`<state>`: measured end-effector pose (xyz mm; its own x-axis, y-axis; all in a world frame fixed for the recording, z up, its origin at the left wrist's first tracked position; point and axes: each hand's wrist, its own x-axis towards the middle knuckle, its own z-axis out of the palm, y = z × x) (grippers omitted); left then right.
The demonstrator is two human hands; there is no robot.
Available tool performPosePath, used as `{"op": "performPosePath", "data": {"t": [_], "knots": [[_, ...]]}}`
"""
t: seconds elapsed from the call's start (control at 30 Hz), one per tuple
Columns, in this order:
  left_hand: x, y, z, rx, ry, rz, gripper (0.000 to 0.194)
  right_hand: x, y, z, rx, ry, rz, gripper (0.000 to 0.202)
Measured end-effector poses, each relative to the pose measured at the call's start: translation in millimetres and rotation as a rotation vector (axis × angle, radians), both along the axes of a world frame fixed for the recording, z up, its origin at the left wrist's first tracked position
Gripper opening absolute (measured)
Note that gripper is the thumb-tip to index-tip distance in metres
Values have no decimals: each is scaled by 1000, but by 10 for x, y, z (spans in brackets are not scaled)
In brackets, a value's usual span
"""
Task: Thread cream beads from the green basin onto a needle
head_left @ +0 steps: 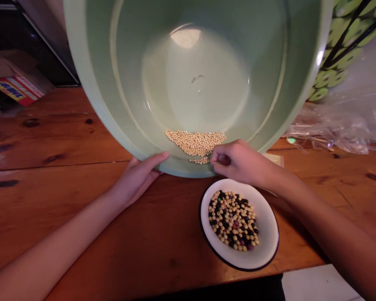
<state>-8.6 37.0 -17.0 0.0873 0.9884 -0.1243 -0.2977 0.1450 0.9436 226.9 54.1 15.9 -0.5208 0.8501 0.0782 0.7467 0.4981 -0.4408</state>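
A large pale green basin (194,96) is tilted toward me, and small cream beads (197,142) are heaped at its lower side. My left hand (141,177) grips the near rim, thumb inside and fingers beneath. At the lower wall, my right hand (233,163) is closed with thumb and fingers pinched together. A short row of cream beads (200,160) ends at those fingers; whether they hold it is hidden. Just below my right hand stands a white bowl (268,225) with a dark rim. Mixed beads (233,221), mostly cream and black with a few coloured ones, lie in it.
Everything rests on a wooden table (119,246) with its front edge near me. Crumpled clear plastic bags (341,121) lie at right, beside a green patterned item (338,54). A red and yellow cardboard box (17,85) is at far left. Part of a pale packet (275,159) shows behind my right wrist.
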Motion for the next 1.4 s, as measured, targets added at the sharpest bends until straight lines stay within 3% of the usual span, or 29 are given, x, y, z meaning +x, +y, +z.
{"op": "performPosePath", "data": {"t": [0.3,0.67,1.4], "knots": [[19,-2,33,14,-2,-2,45,-24,-7,17,14,-16,-33,7],[21,-13,53,33,-4,-11,61,-30,-11,31,17,-20,-56,8],[-5,-26,31,65,-61,-52,54,-42,-7,8,40,-12,-63,9]]}}
